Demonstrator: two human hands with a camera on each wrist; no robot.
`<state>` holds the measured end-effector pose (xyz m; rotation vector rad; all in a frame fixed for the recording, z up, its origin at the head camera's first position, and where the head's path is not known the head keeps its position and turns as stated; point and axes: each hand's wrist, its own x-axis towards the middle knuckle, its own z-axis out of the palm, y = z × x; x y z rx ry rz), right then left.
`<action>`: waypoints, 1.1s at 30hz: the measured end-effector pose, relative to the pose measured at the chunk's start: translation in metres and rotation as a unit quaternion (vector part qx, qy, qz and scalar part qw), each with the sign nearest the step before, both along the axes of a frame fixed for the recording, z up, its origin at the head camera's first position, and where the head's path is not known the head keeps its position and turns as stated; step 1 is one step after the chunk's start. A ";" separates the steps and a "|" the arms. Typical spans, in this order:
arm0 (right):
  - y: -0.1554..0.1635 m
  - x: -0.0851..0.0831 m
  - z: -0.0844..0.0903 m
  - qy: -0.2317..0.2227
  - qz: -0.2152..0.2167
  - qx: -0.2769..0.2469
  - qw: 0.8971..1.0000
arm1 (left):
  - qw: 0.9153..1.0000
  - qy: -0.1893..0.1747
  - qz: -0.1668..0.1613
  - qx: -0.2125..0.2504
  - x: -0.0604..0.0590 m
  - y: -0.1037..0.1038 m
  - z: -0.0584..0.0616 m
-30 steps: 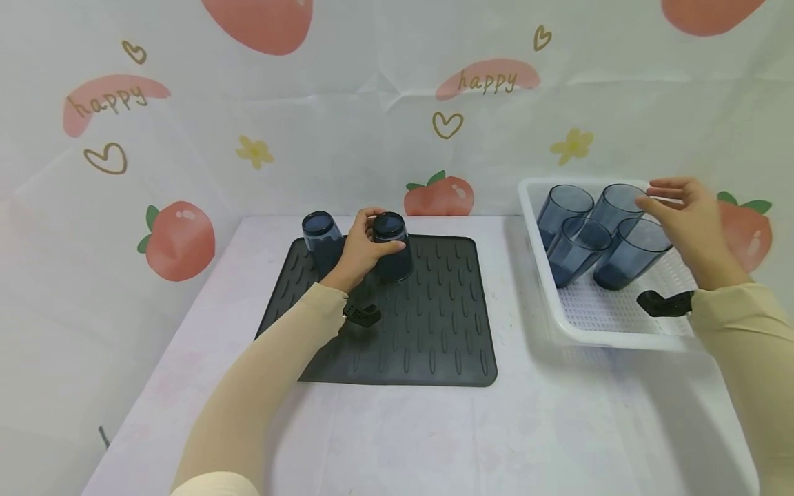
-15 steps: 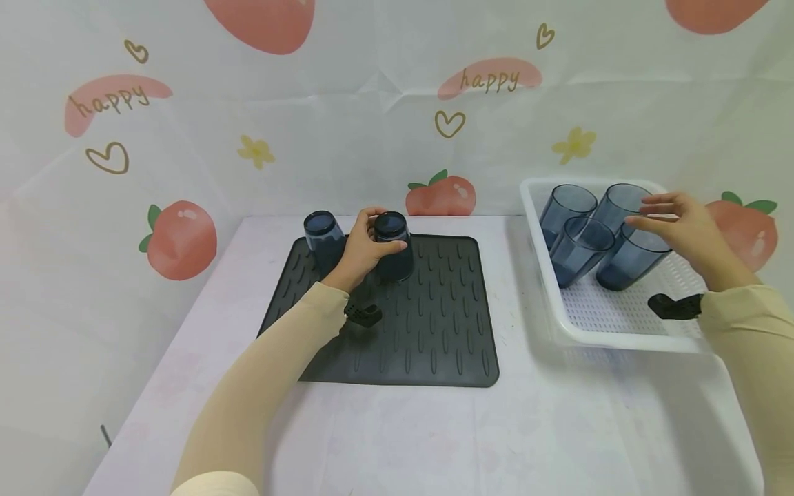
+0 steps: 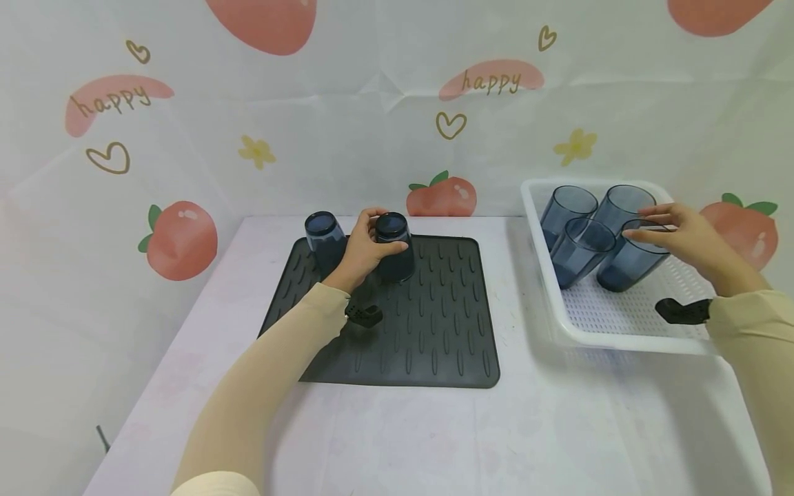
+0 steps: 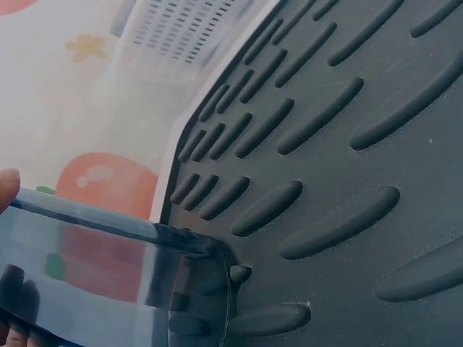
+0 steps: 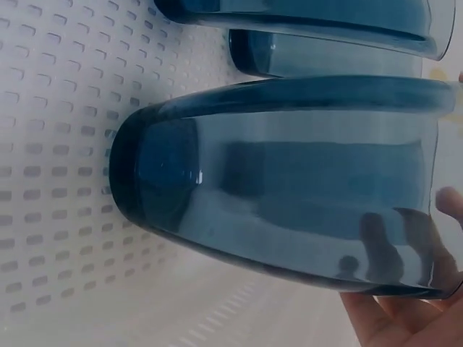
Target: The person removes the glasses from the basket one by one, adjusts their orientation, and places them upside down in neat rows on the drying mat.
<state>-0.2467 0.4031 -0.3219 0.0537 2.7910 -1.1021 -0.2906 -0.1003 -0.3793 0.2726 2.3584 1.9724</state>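
On the dark ribbed mat (image 3: 434,310), my left hand (image 3: 360,251) grips an upside-down blue tinted glass (image 3: 392,265), thumb across its front. In the left wrist view this glass (image 4: 108,267) has its rim down at the mat. Another upside-down glass (image 3: 322,234) stands just left of it, partly behind the hand. My right hand (image 3: 695,244) is at the top of the front right glass (image 3: 626,265) in the white basket, thumb and fingers spread about the rim. In the right wrist view, fingertips show through the wall of this glass (image 5: 289,181).
The white perforated basket (image 3: 561,313) stands right of the mat, with three more upright glasses (image 3: 579,251) beside the one at my right hand. A fruit-printed sheet (image 3: 347,165) hangs behind the white table (image 3: 397,441).
My right hand has come down and closer around the rim of the front right glass. My left hand and its glass have stayed in place.
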 end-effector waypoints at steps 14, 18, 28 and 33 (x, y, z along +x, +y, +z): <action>0.001 0.003 0.004 -0.034 0.033 0.021 0.999 | 1.000 -0.002 0.005 -0.006 -0.004 -0.001 -0.003; 0.002 0.002 0.002 -0.031 0.043 0.024 0.998 | 1.000 -0.002 0.004 -0.006 -0.004 0.000 -0.004; 0.005 0.001 0.000 -0.041 0.057 0.027 0.997 | 1.000 -0.004 0.001 -0.001 -0.004 0.000 -0.003; 0.004 0.001 0.001 -0.045 0.065 0.035 0.996 | 1.000 -0.003 0.000 -0.003 -0.003 0.000 -0.002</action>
